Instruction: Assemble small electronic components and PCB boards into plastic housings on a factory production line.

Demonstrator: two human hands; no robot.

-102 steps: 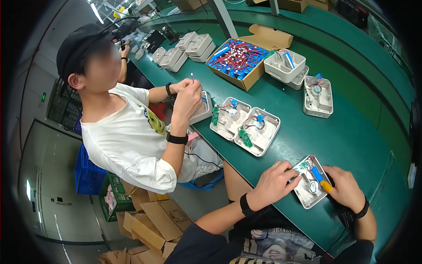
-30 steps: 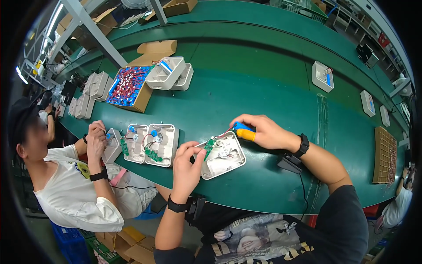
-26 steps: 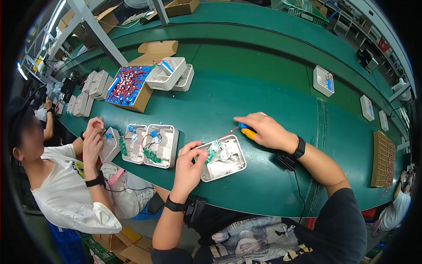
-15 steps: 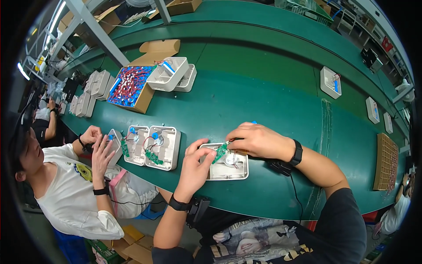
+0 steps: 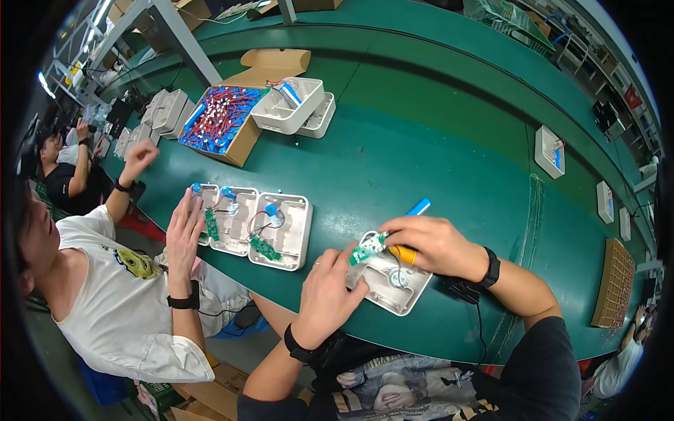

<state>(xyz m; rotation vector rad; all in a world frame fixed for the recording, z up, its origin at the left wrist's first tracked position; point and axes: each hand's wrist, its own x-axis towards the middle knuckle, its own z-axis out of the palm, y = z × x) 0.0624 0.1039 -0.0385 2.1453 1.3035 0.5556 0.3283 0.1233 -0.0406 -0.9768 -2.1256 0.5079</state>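
Observation:
A white plastic case (image 5: 414,293) lies tilted on the bench in front of me, with a round silver part (image 5: 398,278) and wires inside. My left hand (image 5: 330,286) grips its left wall, thumb over the rim, fingertips by the green circuit board (image 5: 361,251). Above the case's upper edge, my right hand (image 5: 442,245) pinches the board's right end. A yellow-orange cylinder (image 5: 402,255) shows under the right fingers; whether they hold it is hidden. Just beyond that hand lies a blue cylinder (image 5: 419,207).
At left, a co-worker's hand (image 5: 184,235) is beside several open white cases (image 5: 298,238) with boards. A cardboard box (image 5: 242,144) of wired blue parts stands behind them, beside stacked cases (image 5: 281,123). More cases (image 5: 549,151) and a brown gridded tray (image 5: 611,281) are at right.
The case has turned and sits farther right in view. My left hand has shifted from the board to the case wall. The yellow-orange cylinder now shows. The co-worker's hands have moved apart.

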